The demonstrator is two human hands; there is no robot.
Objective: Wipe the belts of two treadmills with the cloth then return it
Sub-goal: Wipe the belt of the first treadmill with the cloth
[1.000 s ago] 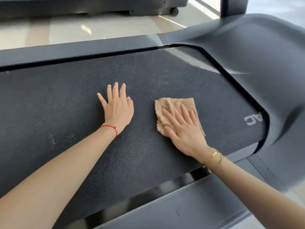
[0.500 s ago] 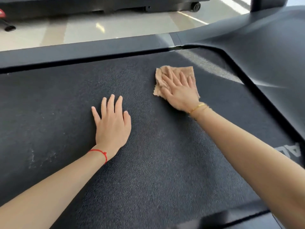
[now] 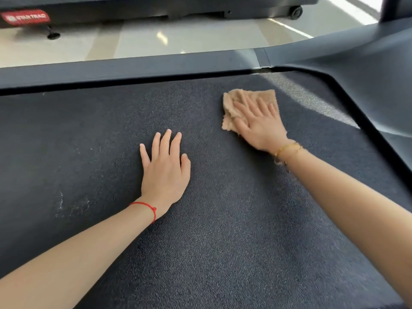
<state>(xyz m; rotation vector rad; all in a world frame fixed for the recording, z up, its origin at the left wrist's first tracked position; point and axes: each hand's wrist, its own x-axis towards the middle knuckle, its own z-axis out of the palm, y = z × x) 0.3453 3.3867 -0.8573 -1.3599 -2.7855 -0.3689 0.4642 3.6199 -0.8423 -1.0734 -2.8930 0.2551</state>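
**Cloth under the right hand near the belt's far right corner**

A tan cloth lies flat on the dark, textured belt of a treadmill, close to the belt's far edge and toward its right corner. The right hand rests on top of it, palm down, with straight, slightly spread fingers pressing the fabric against the belt. The hand covers the near part of the cloth; the far edge and the left side of the cloth show beyond the fingertips and the thumb. A gold bracelet circles the right wrist.

The left hand lies flat on the bare belt, nearer the person and to the left of the cloth, clearly apart from it. Its fingers are straight and held close together, holding nothing. A red string is tied round the left wrist.

Pale dusty streaks mark the belt toward its left side, well apart from the cloth. A dark side rail runs along the belt's far edge, and a dark cover curves round the right corner. Beyond the rail, across a light floor, stands the base of another machine with a red label and a small wheel.
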